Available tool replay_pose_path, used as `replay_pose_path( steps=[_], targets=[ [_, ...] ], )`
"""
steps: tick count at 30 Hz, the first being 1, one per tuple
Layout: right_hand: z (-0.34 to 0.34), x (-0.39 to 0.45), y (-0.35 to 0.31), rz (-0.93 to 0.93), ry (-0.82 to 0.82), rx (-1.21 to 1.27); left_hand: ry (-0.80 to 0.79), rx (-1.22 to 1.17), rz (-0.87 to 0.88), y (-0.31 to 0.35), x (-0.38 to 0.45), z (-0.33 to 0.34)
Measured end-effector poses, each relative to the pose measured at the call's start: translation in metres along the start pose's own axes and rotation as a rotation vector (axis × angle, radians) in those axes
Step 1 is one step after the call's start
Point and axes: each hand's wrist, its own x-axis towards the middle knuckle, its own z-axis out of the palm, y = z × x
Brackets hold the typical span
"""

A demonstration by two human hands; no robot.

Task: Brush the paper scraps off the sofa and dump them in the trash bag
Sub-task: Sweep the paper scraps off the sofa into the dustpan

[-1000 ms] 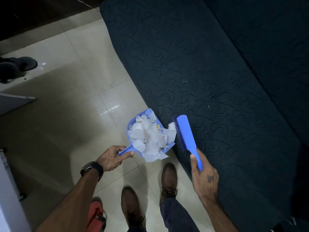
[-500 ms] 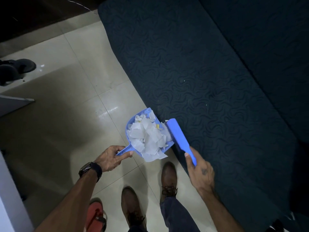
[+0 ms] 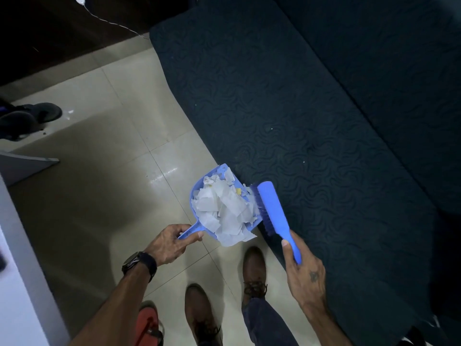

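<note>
- The paper scraps (image 3: pixel 225 212), light and loose, are heaped in the dustpan (image 3: pixel 198 193) beside the sofa (image 3: pixel 287 108).
- Its handle is gripped by the left hand (image 3: pixel 169 243); the brush (image 3: pixel 273 211) by the right hand (image 3: pixel 303 273).
- The dustpan is best kept level.

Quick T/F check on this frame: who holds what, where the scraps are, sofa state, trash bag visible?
1. The left hand holds the dustpan by its handle. True.
2. The dustpan is empty. False: paper scraps are heaped in it.
3. The right hand holds the brush. True.
4. The brush lies flat on the sofa. False: it is held with its bristles against the dustpan's edge.
5. A trash bag is open beside the shoes. False: no bag is in view.
</note>
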Motion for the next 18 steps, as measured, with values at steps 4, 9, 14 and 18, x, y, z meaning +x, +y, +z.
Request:
replay_pose_path(
  steps=[4, 9, 14, 18],
  targets=[
    [0.007, 0.012, 0.01, 0.245, 0.053, 0.053, -0.019, 0.005, 0.015, -0.001, -0.012, 0.0],
    [0.017, 0.061, 0.005, 0.248, -0.149, -0.023, -0.037, 0.065, 0.025, -0.002, 0.004, -0.001],
    [0.028, 0.051, 0.009, 0.027, -0.119, -0.172, -0.014, 0.034, 0.034, -0.011, 0.027, 0.013],
    [0.031, 0.016, 0.013, -0.202, -0.074, -0.279, 0.003, -0.041, 0.029, -0.02, 0.017, 0.029]
  ],
)
